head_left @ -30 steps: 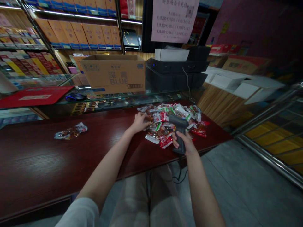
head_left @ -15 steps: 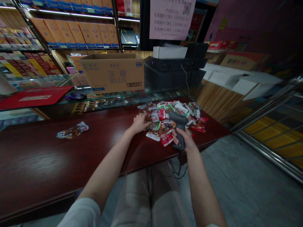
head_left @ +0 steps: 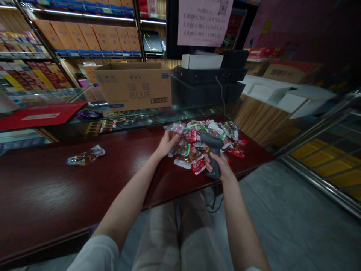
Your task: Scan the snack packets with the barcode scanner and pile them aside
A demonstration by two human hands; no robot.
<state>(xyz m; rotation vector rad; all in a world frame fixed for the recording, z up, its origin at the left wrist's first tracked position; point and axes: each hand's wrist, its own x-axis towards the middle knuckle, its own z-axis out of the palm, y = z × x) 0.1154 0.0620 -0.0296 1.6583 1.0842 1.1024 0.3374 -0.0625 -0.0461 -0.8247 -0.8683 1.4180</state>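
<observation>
The packet looks light, soft and slippery, best pinched at a flat end; the left grip clamps it, the right grip wraps the scanner.

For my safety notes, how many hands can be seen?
2: the left hand, holding a packet at the left of the pile; the right hand, gripping the scanner. No others show.

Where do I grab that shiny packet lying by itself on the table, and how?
Probably pinch the packet across its brown middle from above, squeezing the two long sides. It lies down on the table, longer than wide, and apart from the packet pile, so nothing seems to block those sides.
</observation>
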